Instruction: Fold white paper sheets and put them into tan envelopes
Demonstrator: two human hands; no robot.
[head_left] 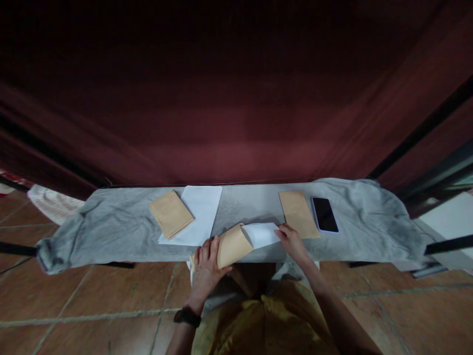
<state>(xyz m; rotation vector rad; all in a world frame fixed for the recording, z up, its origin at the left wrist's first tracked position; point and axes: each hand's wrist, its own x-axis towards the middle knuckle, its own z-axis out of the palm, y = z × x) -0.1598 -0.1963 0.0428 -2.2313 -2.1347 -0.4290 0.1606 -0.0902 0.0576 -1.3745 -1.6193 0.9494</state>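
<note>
A brown paper envelope point(233, 245) lies slanted at the near edge of the cloth, its mouth facing right. My left hand point(209, 266) grips its left end, fingers on top and the thumb along the near side. Out of the envelope's mouth sticks a folded white paper point(261, 234), partly inside it. The right end of that paper is pinched between the thumb and fingers of my right hand point(293, 242). How far the paper reaches into the envelope is hidden.
A grey cloth point(121, 217) covers the narrow bench. White sheets point(201, 212) lie on the left, partly under a stack of brown envelopes point(171, 213). On the right are another brown envelope point(298, 213) and a phone point(325, 214). A dark red panel point(236, 148) rises behind.
</note>
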